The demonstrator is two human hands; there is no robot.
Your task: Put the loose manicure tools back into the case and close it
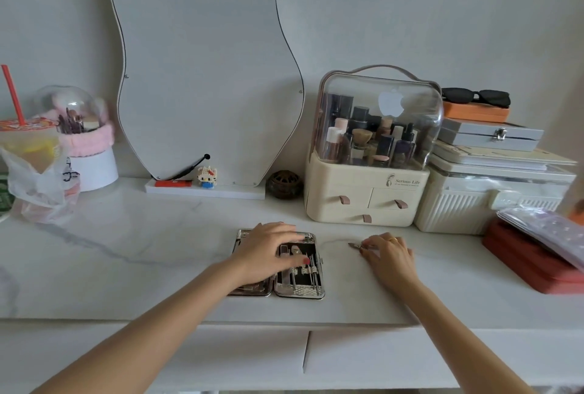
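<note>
The manicure case [300,291] lies open on the white desk, its two metallic halves side by side, with several tools strapped into the black right half. My left hand [268,251] rests spread over the case, covering most of the left half and the hinge. To the right of the case, my right hand [387,253] pinches a small metal nipper [355,246] whose pointed tip sticks out to the left, low over the desk.
A cream cosmetics organiser [366,194] and a white ribbed box [458,210] stand behind the hands. A red box under a plastic pouch [537,261] sits at the right. A mirror [205,77], a drink cup [28,147] and a brush holder stand at the back left.
</note>
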